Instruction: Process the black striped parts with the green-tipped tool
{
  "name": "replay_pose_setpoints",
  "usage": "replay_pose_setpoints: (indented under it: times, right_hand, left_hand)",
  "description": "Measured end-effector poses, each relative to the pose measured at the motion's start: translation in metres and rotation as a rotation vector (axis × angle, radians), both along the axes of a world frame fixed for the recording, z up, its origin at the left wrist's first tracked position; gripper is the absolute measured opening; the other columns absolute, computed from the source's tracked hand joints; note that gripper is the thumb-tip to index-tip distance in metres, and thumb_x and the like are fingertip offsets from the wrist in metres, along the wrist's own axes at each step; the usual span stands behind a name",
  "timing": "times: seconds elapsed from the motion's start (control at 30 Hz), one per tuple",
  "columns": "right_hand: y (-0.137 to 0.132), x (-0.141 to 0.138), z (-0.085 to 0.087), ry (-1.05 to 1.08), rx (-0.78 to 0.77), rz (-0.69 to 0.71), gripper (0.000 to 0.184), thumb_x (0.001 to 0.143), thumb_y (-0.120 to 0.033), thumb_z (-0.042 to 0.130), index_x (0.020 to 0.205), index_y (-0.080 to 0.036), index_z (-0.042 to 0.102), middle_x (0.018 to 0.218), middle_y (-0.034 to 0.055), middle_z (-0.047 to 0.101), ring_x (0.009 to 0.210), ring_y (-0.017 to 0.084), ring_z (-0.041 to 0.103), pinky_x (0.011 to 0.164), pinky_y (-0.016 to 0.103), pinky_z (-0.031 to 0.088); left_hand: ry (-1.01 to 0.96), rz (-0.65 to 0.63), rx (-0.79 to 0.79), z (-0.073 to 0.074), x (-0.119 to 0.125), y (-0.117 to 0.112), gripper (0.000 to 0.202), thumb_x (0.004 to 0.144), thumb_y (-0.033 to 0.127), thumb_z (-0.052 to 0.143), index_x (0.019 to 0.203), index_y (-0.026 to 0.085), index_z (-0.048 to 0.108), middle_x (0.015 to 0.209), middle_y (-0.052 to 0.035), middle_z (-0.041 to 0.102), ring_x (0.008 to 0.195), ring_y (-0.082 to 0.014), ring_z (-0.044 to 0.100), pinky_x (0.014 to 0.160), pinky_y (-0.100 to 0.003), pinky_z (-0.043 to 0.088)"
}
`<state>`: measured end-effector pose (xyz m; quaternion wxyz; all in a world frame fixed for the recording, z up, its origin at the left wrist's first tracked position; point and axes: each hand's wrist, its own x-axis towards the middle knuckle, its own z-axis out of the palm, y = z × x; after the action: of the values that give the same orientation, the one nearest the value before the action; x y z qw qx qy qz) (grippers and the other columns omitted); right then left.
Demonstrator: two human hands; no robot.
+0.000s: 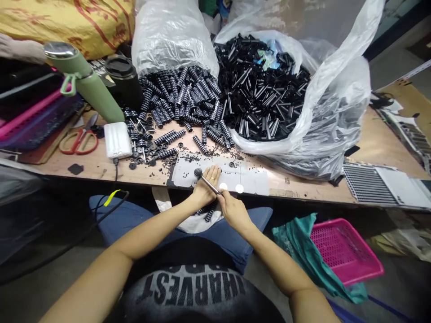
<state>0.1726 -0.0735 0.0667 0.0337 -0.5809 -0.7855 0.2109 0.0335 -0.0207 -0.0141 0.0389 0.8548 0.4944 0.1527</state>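
Note:
A thin metal rod with a black disc-shaped end (209, 184) slants across the back of my left hand (204, 187). The rod's near end is pinched between the thumb and fingers of my right hand (234, 210). My left hand lies over a pale flat plate (256, 177) at the bench edge, its fingers stretched forward; what lies under the fingertips is hidden. Small black rings (191, 157) are scattered along the plate's far side. Black-and-white patterned rollers (200, 144) lie just behind. On my lap, a white cloth (193, 225) carries more patterned rollers (210, 214).
Patterned rollers (182, 92) spill from a plastic bag (171, 36). Another open bag (336, 103) holds black tubular parts (259, 94). Scissors (79, 141), a white power bank (117, 140) and a green bottle (89, 83) stand left. A pink basket (346, 251) sits low at right.

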Motion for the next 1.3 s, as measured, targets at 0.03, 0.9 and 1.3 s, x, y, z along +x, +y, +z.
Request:
replay_pose_setpoints:
  times: [0.03, 0.9, 1.3]
  right_hand:
    - [0.001, 0.001, 0.0, 0.001, -0.005, -0.013, 0.034, 0.1, -0.039, 0.027, 0.114, -0.022, 0.053, 0.081, 0.0052, 0.069, 0.065, 0.02, 0.065, 0.058, 0.025, 0.038]
    - [0.071, 0.053, -0.041, 0.072, 0.425, 0.165, 0.041, 0.094, -0.043, 0.043, 0.119, -0.015, 0.058, 0.126, 0.0184, 0.058, 0.12, 0.028, 0.052, 0.101, 0.047, 0.039]
    - [0.167, -0.059, -0.045, 0.118, 0.271, 0.672, 0.057, 0.096, -0.044, 0.04, 0.143, -0.011, 0.038, 0.151, 0.0139, 0.034, 0.143, 0.023, 0.026, 0.117, 0.043, 0.024]
  left_hand:
    - [-0.006, -0.004, 0.001, 0.0, -0.001, 0.002, 0.058, 0.093, 0.027, 0.032, 0.141, -0.006, 0.032, 0.146, -0.0296, 0.034, 0.14, -0.0338, 0.027, 0.112, -0.052, 0.023]
    - [-0.144, 0.095, -0.001, 0.012, -0.089, -0.02, 0.056, 0.094, 0.043, 0.043, 0.139, 0.01, 0.043, 0.144, -0.0214, 0.042, 0.137, -0.0332, 0.032, 0.11, -0.054, 0.026]
    - [-0.072, 0.025, -0.099, 0.014, -0.141, 0.094, 0.052, 0.098, 0.038, 0.027, 0.139, 0.012, 0.043, 0.146, -0.0129, 0.044, 0.138, -0.0229, 0.033, 0.114, -0.045, 0.021]
